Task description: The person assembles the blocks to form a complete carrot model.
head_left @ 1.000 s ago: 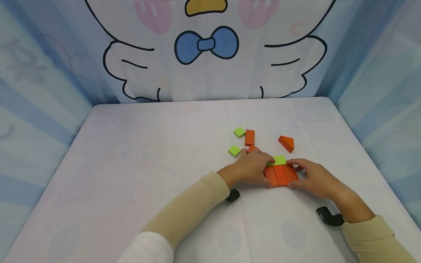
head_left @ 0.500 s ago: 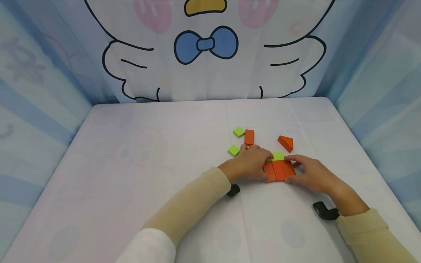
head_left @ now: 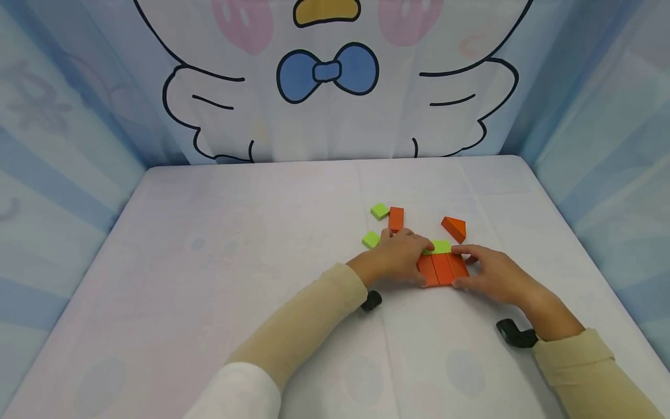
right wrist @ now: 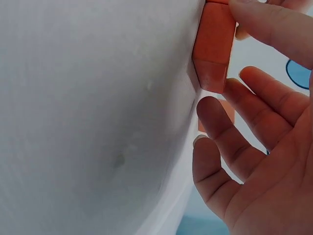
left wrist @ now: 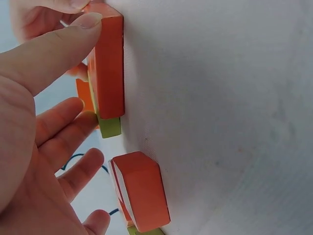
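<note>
Orange blocks [head_left: 442,269] lie in a tight row on the white table [head_left: 209,262], a green block [head_left: 441,247] touching their far edge. The left hand [head_left: 399,257] and right hand [head_left: 492,273] press the row from either side, fingers straight against it, thumbs at the near edge. An orange wedge [head_left: 454,228] lies just beyond.
</note>
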A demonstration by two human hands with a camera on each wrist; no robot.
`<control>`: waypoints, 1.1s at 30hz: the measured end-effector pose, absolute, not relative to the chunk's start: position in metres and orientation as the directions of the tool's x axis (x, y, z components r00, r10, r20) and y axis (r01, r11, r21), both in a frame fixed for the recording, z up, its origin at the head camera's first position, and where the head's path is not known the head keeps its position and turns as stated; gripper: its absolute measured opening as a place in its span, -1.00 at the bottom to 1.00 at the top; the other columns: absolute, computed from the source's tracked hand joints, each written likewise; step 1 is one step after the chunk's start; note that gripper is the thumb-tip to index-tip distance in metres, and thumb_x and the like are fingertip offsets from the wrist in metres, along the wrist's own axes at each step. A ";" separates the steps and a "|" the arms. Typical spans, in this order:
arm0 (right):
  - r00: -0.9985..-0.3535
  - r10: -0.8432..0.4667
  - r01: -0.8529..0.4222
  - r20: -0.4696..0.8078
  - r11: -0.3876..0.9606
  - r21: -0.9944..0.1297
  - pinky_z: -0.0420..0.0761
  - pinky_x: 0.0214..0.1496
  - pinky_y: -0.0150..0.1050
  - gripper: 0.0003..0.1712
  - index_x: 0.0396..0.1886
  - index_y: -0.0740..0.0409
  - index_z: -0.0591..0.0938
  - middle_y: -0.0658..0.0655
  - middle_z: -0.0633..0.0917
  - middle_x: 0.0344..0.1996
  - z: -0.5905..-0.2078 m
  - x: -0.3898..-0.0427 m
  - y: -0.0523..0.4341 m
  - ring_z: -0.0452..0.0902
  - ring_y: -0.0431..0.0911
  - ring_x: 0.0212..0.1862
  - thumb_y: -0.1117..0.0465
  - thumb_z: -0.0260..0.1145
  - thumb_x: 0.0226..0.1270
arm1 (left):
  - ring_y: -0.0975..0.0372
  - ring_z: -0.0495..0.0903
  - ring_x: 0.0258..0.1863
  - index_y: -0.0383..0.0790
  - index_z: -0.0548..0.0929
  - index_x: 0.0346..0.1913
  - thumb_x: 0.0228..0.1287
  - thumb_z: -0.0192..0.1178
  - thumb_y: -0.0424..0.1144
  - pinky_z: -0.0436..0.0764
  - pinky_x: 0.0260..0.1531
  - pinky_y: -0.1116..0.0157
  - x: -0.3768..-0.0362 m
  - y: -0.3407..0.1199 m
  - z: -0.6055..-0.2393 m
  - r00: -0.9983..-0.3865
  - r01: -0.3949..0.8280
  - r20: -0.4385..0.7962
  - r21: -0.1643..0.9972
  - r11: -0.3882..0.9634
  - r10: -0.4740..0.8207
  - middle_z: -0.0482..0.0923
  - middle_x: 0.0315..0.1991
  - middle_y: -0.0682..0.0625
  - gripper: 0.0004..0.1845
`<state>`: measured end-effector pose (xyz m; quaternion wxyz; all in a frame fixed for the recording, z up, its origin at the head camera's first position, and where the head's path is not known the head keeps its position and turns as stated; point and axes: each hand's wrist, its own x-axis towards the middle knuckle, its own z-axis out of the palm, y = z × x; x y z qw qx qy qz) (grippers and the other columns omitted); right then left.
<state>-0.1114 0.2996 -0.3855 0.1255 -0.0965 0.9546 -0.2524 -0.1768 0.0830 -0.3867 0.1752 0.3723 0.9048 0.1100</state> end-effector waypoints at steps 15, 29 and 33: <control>-0.952 -0.263 -0.154 -0.159 0.856 -0.494 0.49 -0.24 -0.15 -0.37 0.31 0.25 0.49 0.18 0.57 -0.20 -0.381 -0.121 0.299 0.44 0.04 -0.16 0.15 0.44 0.30 | 0.18 0.21 0.38 0.06 0.47 0.39 0.19 0.43 0.06 0.20 0.14 0.00 -0.191 0.042 -0.380 -0.737 0.544 -0.173 0.421 0.726 0.653 0.52 0.15 0.19 -0.30; -0.939 -0.276 -0.142 -0.205 0.855 -0.498 0.41 -0.33 -0.17 -0.38 0.27 0.30 0.49 0.13 0.50 -0.31 -0.384 -0.126 0.299 0.39 0.00 -0.27 0.14 0.45 0.29 | 0.18 0.26 0.34 0.05 0.51 0.36 0.23 0.42 0.01 0.20 0.14 0.04 -0.196 0.011 -0.393 -0.788 0.460 -0.218 0.416 0.785 0.577 0.50 0.26 0.15 -0.37; -0.939 -0.271 -0.136 -0.213 0.859 -0.494 0.42 -0.33 -0.17 -0.38 0.26 0.30 0.49 0.13 0.51 -0.31 -0.383 -0.126 0.297 0.40 0.01 -0.26 0.14 0.45 0.29 | 0.17 0.26 0.35 0.05 0.53 0.34 0.25 0.41 -0.01 0.19 0.16 0.05 -0.197 0.009 -0.394 -0.790 0.456 -0.215 0.420 0.785 0.574 0.50 0.25 0.15 -0.40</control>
